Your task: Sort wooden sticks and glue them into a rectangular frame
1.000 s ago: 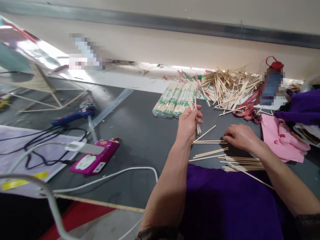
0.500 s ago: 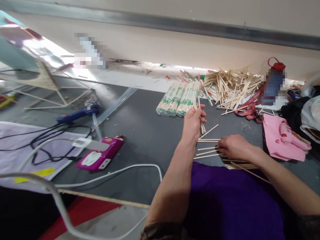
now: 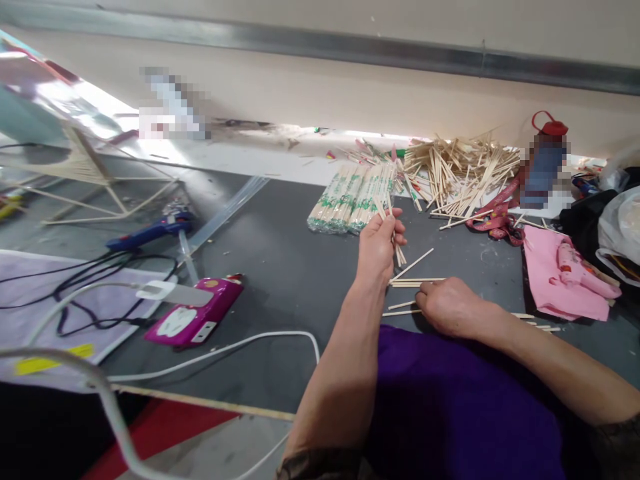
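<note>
Here, the left hand (image 3: 376,245) has its fingers closed around a few thin wooden sticks (image 3: 401,256), just to the near right of some plastic-wrapped bundles (image 3: 345,200). Nearer and to the right, the right hand (image 3: 447,308) curls low over loose sticks (image 3: 403,306) on the grey table (image 3: 265,267); whether it grips any, I cannot tell. A big stick heap (image 3: 457,175) lies on the far right.

Left grip (image 3: 377,243) clenched, arm (image 3: 345,353) outstretched — right grip (image 3: 447,307) nearer, turned downward.
</note>
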{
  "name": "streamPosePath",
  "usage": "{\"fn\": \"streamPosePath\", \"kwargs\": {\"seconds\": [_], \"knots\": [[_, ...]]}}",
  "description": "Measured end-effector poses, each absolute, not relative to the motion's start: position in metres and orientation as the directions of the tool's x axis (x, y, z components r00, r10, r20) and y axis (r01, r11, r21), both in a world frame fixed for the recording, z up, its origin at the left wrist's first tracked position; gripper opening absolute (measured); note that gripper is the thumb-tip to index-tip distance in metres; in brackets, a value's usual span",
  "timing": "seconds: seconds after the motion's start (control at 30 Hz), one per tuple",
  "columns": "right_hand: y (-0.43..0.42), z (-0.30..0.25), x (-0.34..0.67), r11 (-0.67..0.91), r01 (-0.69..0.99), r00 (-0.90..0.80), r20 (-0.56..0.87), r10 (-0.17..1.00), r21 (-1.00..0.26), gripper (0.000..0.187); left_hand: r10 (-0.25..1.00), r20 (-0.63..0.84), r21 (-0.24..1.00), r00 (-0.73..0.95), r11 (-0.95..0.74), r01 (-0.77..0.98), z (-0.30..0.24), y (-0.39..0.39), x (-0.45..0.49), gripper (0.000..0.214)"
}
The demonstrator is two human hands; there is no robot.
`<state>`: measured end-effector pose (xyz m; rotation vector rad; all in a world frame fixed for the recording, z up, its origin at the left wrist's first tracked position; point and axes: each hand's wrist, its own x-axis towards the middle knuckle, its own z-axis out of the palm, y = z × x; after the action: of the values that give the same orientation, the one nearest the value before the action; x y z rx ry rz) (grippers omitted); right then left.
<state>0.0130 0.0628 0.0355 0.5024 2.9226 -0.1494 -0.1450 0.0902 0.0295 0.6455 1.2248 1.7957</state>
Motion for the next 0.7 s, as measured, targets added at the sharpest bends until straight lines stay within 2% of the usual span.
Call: {"fn": "streamPosePath", "kwargs": {"seconds": [0.1,0.17,0.23,0.3,0.37,0.43,0.5,0.57,0.63,0.7], "knots": [[0.068,0.047,0.02,0.925,0.369,-0.918,-0.188,0.348,-0.088,0.023,0.855,-0.043,0.922,-0.517,-0.165,-0.35,0.03,0.09,-0.148,0.011],[0.076,0.057,0.031,0.888,0.432,-0.898,-0.164,0.407,-0.159,0.02,0.854,-0.05,0.916,-0.519,-0.167,-0.364,0.03,0.09,-0.15,0.011],[0.086,0.064,0.042,0.799,0.504,-0.86,-0.108,0.498,-0.329,0.015,0.851,-0.076,0.904,-0.519,-0.161,-0.395,0.03,0.09,-0.15,0.011],[0.097,0.067,0.049,0.617,0.515,-0.786,-0.041,0.617,-0.595,0.011,0.861,-0.125,0.885,-0.493,-0.128,-0.447,0.031,0.089,-0.145,0.011],[0.105,0.064,0.05,0.365,0.402,-0.681,-0.008,0.732,-0.84,0.01,0.892,-0.182,0.861,-0.414,-0.059,-0.505,0.033,0.088,-0.137,0.012],[0.109,0.059,0.045,0.141,0.236,-0.592,-0.027,0.805,-0.961,0.015,0.925,-0.224,0.836,-0.306,0.021,-0.548,0.035,0.087,-0.127,0.014],[0.111,0.054,0.037,0.008,0.128,-0.549,-0.064,0.834,-0.992,0.018,0.943,-0.241,0.819,-0.229,0.071,-0.569,0.036,0.085,-0.119,0.015],[0.112,0.049,0.031,-0.035,0.097,-0.524,-0.081,0.848,-0.995,0.018,0.95,-0.241,0.808,-0.199,0.083,-0.583,0.036,0.084,-0.113,0.015],[0.112,0.044,0.027,-0.009,0.108,-0.512,-0.064,0.857,-0.994,0.017,0.952,-0.237,0.806,-0.192,0.082,-0.587,0.035,0.084,-0.111,0.018],[0.113,0.039,0.027,0.082,0.157,-0.513,-0.01,0.858,-0.984,0.016,0.951,-0.238,0.811,-0.195,0.084,-0.579,0.034,0.084,-0.11,0.02]]}}
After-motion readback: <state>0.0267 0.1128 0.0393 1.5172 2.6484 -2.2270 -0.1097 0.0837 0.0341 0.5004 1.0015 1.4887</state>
